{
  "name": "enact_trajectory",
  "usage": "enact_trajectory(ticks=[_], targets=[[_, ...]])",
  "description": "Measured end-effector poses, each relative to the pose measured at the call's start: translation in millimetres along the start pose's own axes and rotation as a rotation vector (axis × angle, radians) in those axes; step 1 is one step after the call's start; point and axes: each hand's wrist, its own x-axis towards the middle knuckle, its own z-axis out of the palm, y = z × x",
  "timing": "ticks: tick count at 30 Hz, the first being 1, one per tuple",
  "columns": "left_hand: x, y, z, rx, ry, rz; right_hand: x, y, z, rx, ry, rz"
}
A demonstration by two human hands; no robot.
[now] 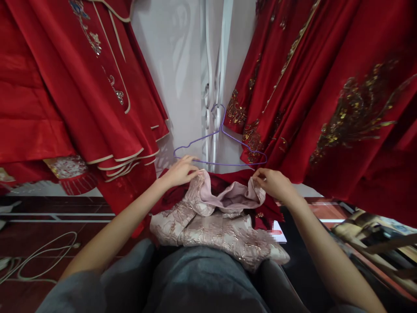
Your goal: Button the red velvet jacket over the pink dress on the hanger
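A pale pink brocade garment [215, 226] lies across my lap over a dark red cloth [234, 177]. My left hand [180, 171] pinches the garment's left shoulder edge, fingers closed on the fabric. My right hand [272, 181] grips the right shoulder edge the same way, holding the neck opening spread. A purple wire hanger [221, 148] hangs just beyond both hands, its hook on a white door handle [211, 111]; my left fingers are close to its lower bar.
Red embroidered robes hang at the left [81, 95] and right [325, 95] of a white door [182, 65]. White cables [42, 256] lie on the dark red tiled floor at the left. Cluttered items [374, 243] sit low at the right.
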Motion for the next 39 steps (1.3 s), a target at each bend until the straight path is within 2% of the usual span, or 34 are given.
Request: enact_trajectory(ticks=[2, 5, 7, 10, 12, 16, 20, 30, 35, 39], targets=[[16, 13, 10, -0.007, 0.012, 0.090, 2, -10, -6, -0.047, 0.137, -0.137], [34, 24, 31, 0.003, -0.030, 0.130, 7, -15, -12, -0.160, 0.359, -0.297], [39, 28, 44, -0.010, -0.062, 0.127, 11, -11, -15, -0.223, 0.440, -0.326], [33, 30, 55, -0.055, -0.076, 0.113, 15, 9, -18, -0.266, 0.482, -0.303], [22, 32, 53, -0.077, -0.068, 0.117, 16, 30, -19, -0.283, 0.488, -0.261], [3, 40, 36, -0.122, -0.036, 0.131, 14, 69, -17, -0.314, 0.492, -0.181], [-2, 48, 24, -0.144, -0.041, 0.124, 10, 80, -14, -0.323, 0.557, -0.141], [0, 52, 29, -0.133, -0.065, 0.103, 12, 49, -19, -0.211, 0.662, -0.134], [7, 61, 35, -0.192, -0.067, 0.095, 39, 13, -25, -0.131, 0.655, -0.218], [11, 65, 40, -0.231, -0.067, 0.067, 65, -3, -13, -0.025, 0.697, -0.260]])
